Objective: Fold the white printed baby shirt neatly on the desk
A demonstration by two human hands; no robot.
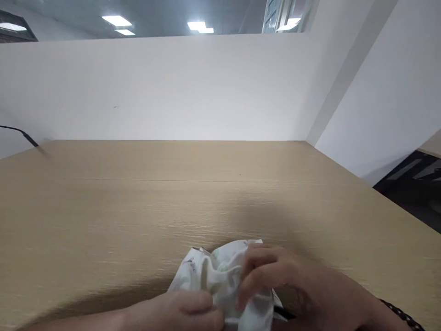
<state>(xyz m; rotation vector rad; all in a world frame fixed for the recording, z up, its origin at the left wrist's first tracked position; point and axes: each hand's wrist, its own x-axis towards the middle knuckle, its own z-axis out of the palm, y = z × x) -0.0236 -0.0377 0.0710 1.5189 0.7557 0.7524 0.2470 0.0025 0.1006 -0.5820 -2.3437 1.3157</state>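
Observation:
At the bottom middle of the head view is a crumpled white cloth item with small green and dark prints. It is folded and bunched, so its exact kind cannot be told. My left hand is closed on its lower left part, thumb pressed against the fingers. From the right, my right hand curls its fingers over the cloth's right side and grips it. A short black strip shows under the right palm; what it belongs to is hidden. The bottom of the cloth is cut off by the frame.
The light wooden table spreads out ahead of the hands. A white partition rises behind it, and another stands on the right. A black cable reaches the table's far left corner. Dark objects lie beyond the right edge.

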